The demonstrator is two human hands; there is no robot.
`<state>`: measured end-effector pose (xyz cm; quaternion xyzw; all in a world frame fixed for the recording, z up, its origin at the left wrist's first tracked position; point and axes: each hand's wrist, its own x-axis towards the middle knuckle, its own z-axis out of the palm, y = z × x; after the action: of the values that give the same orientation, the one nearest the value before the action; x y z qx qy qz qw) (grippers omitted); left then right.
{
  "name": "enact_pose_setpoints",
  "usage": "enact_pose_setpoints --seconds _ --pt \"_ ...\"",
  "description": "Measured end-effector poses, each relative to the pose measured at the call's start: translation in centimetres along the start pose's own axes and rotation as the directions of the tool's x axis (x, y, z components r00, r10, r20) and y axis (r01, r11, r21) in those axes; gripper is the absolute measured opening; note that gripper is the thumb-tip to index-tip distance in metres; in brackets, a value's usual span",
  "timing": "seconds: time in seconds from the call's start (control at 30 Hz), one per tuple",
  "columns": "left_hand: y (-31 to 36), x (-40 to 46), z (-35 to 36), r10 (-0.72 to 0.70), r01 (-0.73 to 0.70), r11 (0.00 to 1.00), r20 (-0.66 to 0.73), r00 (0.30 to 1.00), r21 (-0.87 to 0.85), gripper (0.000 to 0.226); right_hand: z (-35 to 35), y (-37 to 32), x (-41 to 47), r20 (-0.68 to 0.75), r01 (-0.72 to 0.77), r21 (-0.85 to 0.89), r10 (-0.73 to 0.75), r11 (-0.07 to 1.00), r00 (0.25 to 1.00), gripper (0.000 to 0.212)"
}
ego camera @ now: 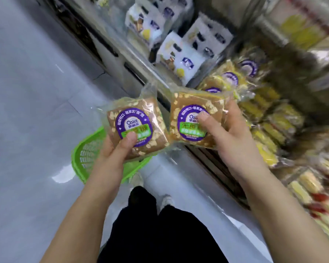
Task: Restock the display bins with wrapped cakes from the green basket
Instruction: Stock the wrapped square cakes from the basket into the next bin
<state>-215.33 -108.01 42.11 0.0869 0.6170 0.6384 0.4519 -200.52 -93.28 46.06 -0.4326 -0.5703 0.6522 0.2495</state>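
- Left hand (112,150) and right hand (234,133) each grip a clear-wrapped brown square cake (135,128), carried from the green plastic basket (87,154).
- Next, probably: place both in the matching display bin (235,80).

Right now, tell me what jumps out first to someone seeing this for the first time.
Two wrapped brown cakes with round purple labels fill the middle: the left hand grips one cake, the right hand grips the other cake. Just below the left hand, a bright green basket sits on the grey floor. To the right, display bins hold piles of similar wrapped cakes.
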Motion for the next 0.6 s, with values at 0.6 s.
enact_pose_setpoints --seconds 0.6 --pt "1.6 4.6 12.8 -0.194 -0.034 0.952 0.687 0.7 0.304 0.043 -14.2 5.4 3.2 -0.586 -0.08 0.427 0.343 0.901 0.734 0.061"
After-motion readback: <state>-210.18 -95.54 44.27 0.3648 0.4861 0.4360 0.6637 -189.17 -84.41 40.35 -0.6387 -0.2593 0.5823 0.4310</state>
